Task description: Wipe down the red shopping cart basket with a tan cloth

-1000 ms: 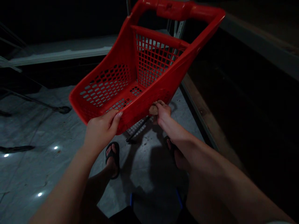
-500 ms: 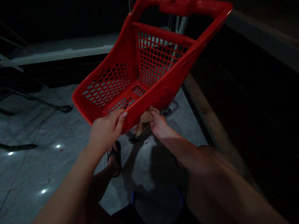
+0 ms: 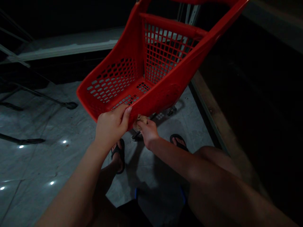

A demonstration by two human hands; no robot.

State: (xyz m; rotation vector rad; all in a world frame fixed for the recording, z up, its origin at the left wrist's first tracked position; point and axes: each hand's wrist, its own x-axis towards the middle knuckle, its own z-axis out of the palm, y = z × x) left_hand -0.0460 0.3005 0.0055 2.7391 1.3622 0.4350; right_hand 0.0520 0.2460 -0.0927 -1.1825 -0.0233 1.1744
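Note:
A red plastic shopping cart basket point(image 3: 163, 90) with grid walls stands tilted across the upper middle of the head view. My left hand point(image 3: 112, 124) grips its near rim, with the thumb on the outer side and the fingers over the edge. Just to the right and lower, my right hand point(image 3: 148, 129) pinches a crumpled tan cloth point(image 3: 142, 119) against the outside of the basket's near wall. Part of the cloth is hidden by the fingers.
Below the basket show a cart wheel point(image 3: 172, 110) and my sandalled feet on grey floor tiles point(image 3: 78, 157). Dark metal legs point(image 3: 54, 101) stand at the left, a pale shelf edge point(image 3: 71, 49) behind, and a brown ledge point(image 3: 213, 110) runs along the right.
My right hand has moved left with the cloth along the basket's outer wall, closer to my left hand. The basket appears slightly higher and further right in view; my left hand keeps its grip.

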